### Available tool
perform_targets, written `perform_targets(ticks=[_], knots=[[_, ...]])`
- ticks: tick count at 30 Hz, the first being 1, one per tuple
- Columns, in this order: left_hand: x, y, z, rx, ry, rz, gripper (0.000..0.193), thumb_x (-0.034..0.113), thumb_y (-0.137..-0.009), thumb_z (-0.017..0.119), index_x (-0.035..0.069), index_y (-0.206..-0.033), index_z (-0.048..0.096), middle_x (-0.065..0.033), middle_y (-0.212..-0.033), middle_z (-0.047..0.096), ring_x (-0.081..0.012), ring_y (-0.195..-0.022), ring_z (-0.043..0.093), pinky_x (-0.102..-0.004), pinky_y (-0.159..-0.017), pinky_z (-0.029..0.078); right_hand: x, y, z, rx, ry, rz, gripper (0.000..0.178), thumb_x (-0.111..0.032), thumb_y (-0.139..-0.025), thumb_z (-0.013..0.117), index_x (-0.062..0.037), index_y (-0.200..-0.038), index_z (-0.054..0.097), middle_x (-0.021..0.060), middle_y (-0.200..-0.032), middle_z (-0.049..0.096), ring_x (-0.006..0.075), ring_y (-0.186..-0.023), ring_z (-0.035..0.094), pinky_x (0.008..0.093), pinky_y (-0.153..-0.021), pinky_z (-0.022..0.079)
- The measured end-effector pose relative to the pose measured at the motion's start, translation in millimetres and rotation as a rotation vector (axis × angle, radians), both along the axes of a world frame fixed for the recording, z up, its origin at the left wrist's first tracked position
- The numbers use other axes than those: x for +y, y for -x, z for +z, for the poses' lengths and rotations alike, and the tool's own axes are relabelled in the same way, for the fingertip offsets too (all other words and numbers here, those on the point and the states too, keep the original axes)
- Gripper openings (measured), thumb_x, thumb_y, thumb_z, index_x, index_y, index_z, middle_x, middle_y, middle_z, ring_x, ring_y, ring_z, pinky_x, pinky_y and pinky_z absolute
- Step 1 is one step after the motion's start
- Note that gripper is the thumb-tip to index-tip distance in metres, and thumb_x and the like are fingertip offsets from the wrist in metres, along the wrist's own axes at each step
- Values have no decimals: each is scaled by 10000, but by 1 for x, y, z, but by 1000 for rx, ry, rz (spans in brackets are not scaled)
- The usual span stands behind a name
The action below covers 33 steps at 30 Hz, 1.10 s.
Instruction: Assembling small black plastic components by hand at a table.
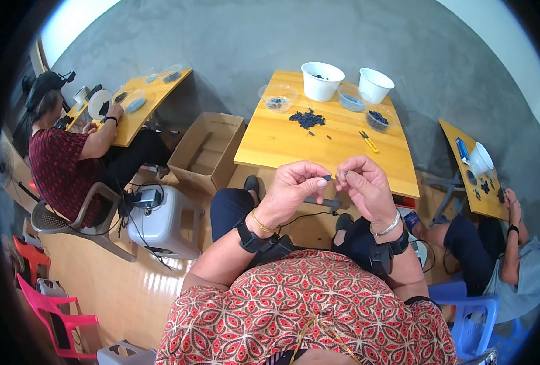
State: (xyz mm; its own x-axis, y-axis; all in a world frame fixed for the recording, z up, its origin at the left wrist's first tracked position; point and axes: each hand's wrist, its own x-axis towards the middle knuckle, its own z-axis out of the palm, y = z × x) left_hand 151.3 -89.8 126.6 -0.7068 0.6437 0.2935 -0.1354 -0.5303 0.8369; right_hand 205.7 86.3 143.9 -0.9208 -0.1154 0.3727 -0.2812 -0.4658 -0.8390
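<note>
My left hand (289, 193) is raised just off the near edge of the wooden table (264, 143), pinching a small dark piece (327, 177) between thumb and forefinger. Close beside it, my right hand (370, 190) is closed in a pinch. Whatever tiny thing is at its fingertips is too small to name. On the tabletop beyond lies a heap of small dark pieces (307, 118), with a few loose ones nearer to me. Yellow-handled thread snips (370, 143) lie to the right of the heap.
White tubs (322, 82) and clear plastic bowls (278, 98) line the table's far side. A cardboard box (206, 152) and a grey stool (163, 222) stand at left. Other people work at side tables, one left (69, 152), one right (519, 261).
</note>
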Motion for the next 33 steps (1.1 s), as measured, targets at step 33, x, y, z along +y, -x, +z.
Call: perform_targets(ticks=[33], knots=[[-1, 2, 1, 60, 7, 79, 114, 51, -828, 619, 25, -939, 619, -29, -794, 622, -75, -624, 564, -175, -528, 432, -15, 1, -5, 108, -477, -281, 83, 43, -841, 549, -12, -902, 561, 4, -827, 575, 67, -754, 550, 207, -683, 468]])
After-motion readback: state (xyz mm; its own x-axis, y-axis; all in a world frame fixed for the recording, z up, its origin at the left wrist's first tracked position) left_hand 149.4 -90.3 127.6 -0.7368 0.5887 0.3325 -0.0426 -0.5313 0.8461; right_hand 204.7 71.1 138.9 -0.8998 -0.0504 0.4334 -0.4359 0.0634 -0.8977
